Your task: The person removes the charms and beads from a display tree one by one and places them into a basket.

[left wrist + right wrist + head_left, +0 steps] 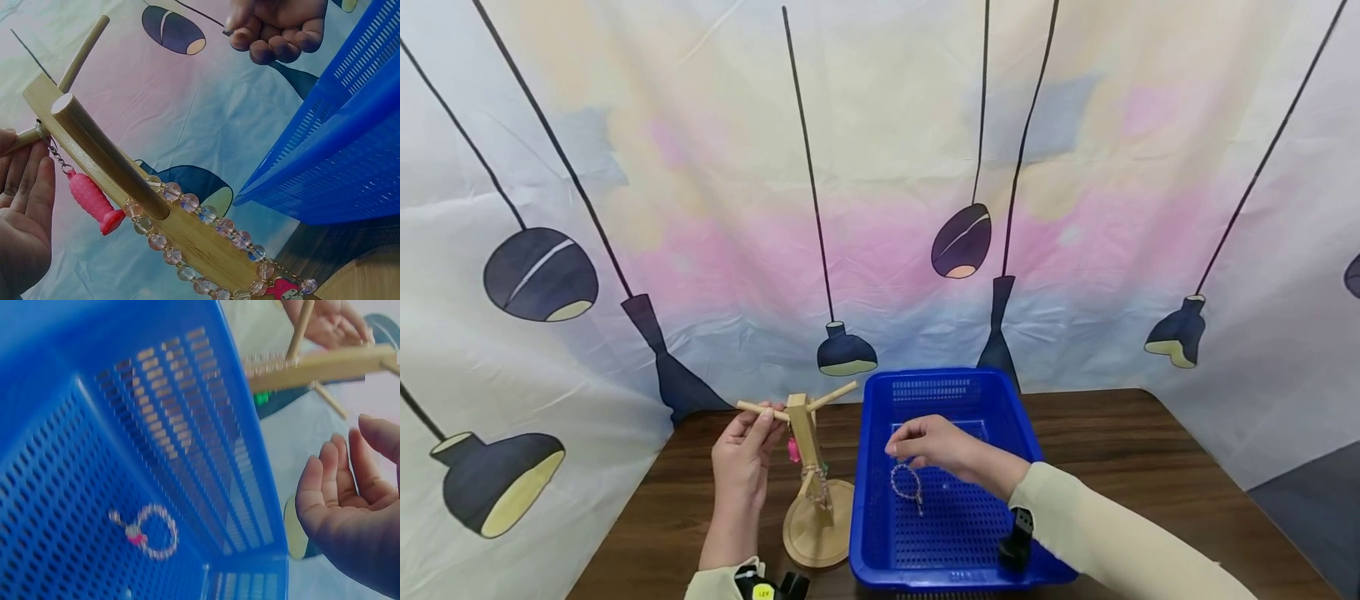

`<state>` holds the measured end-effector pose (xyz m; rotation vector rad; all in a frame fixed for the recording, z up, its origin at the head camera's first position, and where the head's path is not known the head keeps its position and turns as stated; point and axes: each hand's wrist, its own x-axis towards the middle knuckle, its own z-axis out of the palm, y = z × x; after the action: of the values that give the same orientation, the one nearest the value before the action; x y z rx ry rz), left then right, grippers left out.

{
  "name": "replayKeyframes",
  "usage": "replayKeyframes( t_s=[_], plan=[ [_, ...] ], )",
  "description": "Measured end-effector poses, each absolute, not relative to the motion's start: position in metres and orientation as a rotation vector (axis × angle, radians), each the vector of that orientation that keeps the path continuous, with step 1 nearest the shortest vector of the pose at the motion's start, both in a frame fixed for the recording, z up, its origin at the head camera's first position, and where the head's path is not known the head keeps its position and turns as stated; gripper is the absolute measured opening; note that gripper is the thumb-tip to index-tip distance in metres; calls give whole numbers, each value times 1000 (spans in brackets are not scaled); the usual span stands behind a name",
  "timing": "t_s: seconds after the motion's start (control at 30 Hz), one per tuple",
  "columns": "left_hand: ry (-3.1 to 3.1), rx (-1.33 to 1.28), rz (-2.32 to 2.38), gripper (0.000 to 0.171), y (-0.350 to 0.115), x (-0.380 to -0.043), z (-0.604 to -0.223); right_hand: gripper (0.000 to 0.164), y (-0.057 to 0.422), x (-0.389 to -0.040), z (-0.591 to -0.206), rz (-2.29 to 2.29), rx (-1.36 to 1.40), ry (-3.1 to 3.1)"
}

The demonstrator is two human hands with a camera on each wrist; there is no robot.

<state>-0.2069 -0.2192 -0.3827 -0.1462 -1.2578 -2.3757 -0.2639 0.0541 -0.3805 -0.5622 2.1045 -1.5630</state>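
Note:
My left hand (745, 462) pinches one peg (747, 407) of a wooden stand (805, 429) between thumb and fingers. From that peg a pink charm (94, 197) hangs on a metal chain. A clear and pink beaded bracelet (172, 190) with a small red character charm (284, 289) loops over a lower peg of the stand. Over the blue basket (867, 500) is my right hand (940, 446), its fingers loosely bent and holding nothing. Another beaded bracelet (175, 537) with a pink charm is inside the basket, apart from the fingers in the right wrist view.
The stand's round base (805, 537) sits on the dark wood table (1120, 467), close to the basket's left side. Something small and green (261, 398) shows by the post. A cloth printed with hanging lamps (895, 125) rises behind the table.

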Motion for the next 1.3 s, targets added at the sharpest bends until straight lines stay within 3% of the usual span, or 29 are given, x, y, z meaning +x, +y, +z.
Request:
replayKeyframes(
  t_s=[0.53,0.9,1.3],
  plan=[
    [-1230,-134,-2395,25,-219,-207,-383,23,-3,-228,-397,-1829,-452,2003],
    [-1238,-115,-2388,23,-218,-208,-382,28,-34,-222,-411,-1991,-437,2016],
    [-1229,-129,-2374,24,-217,-208,-383,23,-50,-218,-415,-2060,-417,2046]
  ],
)
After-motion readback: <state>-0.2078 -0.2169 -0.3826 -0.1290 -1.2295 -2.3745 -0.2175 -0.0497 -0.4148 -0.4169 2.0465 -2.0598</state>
